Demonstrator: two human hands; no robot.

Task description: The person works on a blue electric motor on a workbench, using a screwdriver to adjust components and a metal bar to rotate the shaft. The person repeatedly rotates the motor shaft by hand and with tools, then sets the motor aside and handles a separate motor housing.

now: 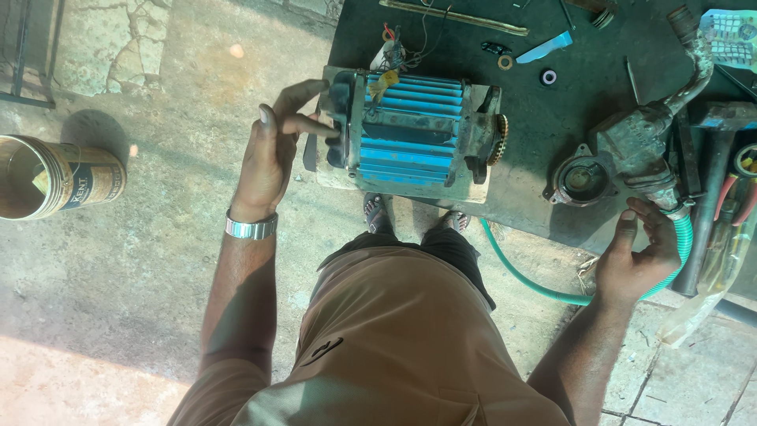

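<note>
A dusty, pitted concrete floor (158, 260) fills the left of the view, lit by strong sunlight that turns pinkish at the lower left corner and throws hard shadows. Cracked stone paving (110, 47) lies at the upper left beside a dark metal frame (24, 55). A dark, grimy worktop (552, 118) spans the upper right, with tiled paving (694, 371) below it.

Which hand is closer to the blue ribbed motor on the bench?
The left hand. Its fingers touch the end of the blue ribbed motor. The right hand is well off to the other side, resting by the green hose and the grey pump body.
</note>
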